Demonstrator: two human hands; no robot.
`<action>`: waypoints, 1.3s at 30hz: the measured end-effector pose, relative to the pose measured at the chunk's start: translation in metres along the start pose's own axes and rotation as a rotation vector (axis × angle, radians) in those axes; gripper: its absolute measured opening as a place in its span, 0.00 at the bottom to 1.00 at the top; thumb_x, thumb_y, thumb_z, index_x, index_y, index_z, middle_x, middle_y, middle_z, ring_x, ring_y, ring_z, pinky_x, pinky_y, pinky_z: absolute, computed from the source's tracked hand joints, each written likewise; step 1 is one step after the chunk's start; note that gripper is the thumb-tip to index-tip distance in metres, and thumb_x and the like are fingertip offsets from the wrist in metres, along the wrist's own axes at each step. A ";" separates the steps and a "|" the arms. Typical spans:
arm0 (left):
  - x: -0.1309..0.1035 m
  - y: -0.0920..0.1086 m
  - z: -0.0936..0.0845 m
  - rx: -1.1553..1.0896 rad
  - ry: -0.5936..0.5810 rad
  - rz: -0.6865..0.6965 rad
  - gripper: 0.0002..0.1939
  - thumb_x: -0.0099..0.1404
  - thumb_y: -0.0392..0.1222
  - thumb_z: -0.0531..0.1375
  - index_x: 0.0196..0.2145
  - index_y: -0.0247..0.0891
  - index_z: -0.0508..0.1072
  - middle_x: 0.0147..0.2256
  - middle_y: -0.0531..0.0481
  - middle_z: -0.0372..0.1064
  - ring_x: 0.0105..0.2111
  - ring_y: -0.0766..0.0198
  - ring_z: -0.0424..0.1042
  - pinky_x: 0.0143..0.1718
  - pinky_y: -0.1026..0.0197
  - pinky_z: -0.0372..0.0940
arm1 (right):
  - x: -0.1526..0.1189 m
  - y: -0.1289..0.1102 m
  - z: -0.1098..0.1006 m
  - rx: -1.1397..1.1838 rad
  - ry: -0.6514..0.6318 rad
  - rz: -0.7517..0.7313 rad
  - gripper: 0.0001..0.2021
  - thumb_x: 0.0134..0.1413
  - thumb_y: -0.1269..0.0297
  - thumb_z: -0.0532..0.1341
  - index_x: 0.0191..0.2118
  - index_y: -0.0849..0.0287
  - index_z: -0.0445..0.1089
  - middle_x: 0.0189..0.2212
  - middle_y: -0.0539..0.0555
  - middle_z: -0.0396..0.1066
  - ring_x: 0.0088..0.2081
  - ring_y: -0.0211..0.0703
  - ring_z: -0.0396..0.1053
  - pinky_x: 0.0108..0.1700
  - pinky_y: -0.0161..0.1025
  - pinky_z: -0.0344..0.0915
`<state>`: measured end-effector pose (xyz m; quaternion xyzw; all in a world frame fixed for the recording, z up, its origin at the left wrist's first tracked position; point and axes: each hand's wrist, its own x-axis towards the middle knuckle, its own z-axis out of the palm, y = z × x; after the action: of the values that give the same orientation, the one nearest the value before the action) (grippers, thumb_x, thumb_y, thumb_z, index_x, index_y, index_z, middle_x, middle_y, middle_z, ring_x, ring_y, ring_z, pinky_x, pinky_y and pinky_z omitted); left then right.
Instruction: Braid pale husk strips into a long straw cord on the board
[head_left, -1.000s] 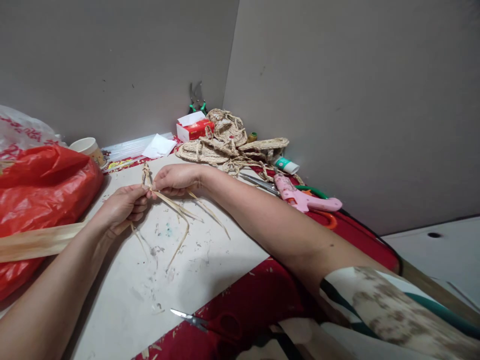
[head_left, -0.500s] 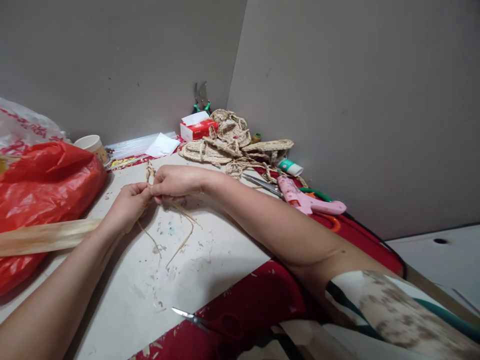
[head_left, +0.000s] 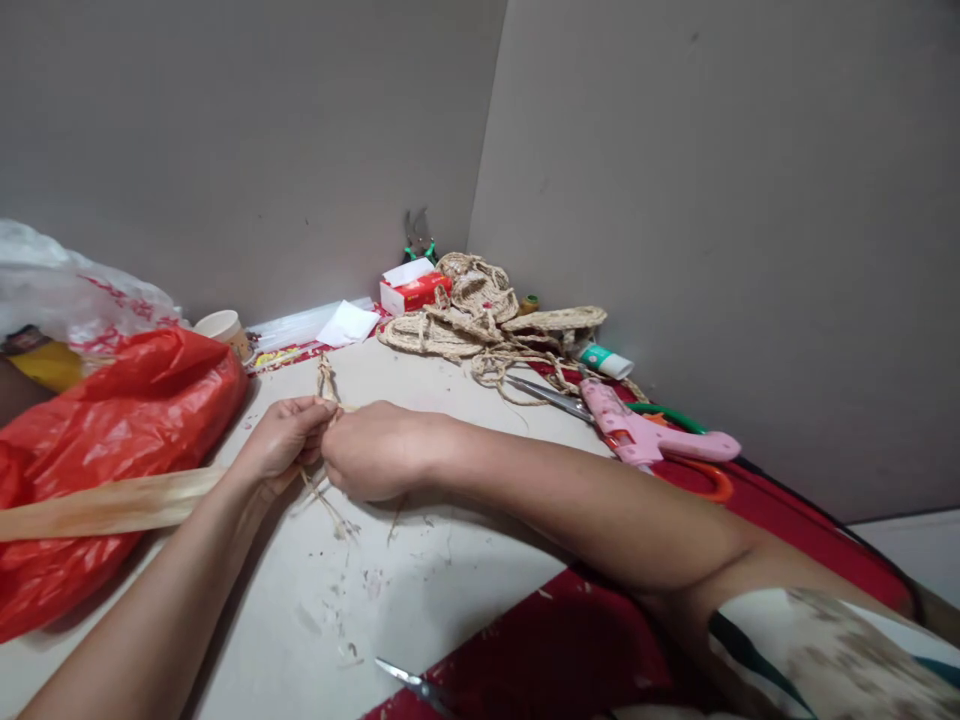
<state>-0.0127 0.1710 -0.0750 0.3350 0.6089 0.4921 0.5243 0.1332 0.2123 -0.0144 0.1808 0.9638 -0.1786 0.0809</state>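
A short braid of straw-coloured fibre (head_left: 325, 378) rises from between my hands over the pale board (head_left: 300, 610). My left hand (head_left: 283, 440) pinches the braid near its lower end, thumb and fingers pressed together. Close against it on the right, my right hand (head_left: 382, 452) is closed on the strands, its back toward me and its fingertips mostly hidden. Loose strand ends (head_left: 328, 508) hang below both hands onto the board. A wide, flat strip of pale fibre (head_left: 112, 503) lies left of my left forearm, across a red plastic bag.
The red bag (head_left: 127, 400) and a paper cup (head_left: 223, 328) are on the left. Coiled braids (head_left: 442, 330), a red box (head_left: 415, 292) and pliers (head_left: 420, 240) sit at the back. A pink glue gun (head_left: 637, 430) lies right; small scissors (head_left: 412, 682) lie near the front edge.
My right hand has turned over, its back now covering more of the strands, and the loose ends have shifted. The whole view has moved slightly, with things appearing lower and farther right.
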 end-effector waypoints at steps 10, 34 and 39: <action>0.002 0.003 -0.004 0.005 -0.063 0.003 0.18 0.47 0.49 0.69 0.21 0.35 0.66 0.14 0.65 0.42 0.14 0.78 0.36 0.14 0.70 0.34 | 0.029 0.052 -0.001 0.574 0.261 0.214 0.18 0.62 0.56 0.51 0.28 0.64 0.66 0.23 0.55 0.68 0.23 0.34 0.60 0.26 0.33 0.54; -0.001 0.018 -0.017 0.175 -0.156 -0.105 0.12 0.57 0.46 0.64 0.27 0.33 0.69 0.17 0.61 0.48 0.14 0.77 0.42 0.14 0.73 0.37 | 0.049 0.075 0.018 1.017 -0.116 0.046 0.16 0.64 0.62 0.50 0.24 0.60 0.53 0.13 0.41 0.44 0.13 0.27 0.40 0.16 0.30 0.38; -0.014 0.024 -0.029 0.258 -0.155 -0.185 0.12 0.59 0.47 0.62 0.27 0.36 0.67 0.19 0.58 0.54 0.15 0.76 0.44 0.14 0.72 0.38 | 0.051 0.075 0.018 1.024 -0.130 0.040 0.17 0.63 0.62 0.51 0.23 0.60 0.52 0.13 0.42 0.47 0.12 0.27 0.43 0.15 0.30 0.40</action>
<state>-0.0398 0.1579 -0.0484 0.3789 0.6532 0.3321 0.5653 0.1160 0.2869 -0.0660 0.2042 0.7422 -0.6367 0.0449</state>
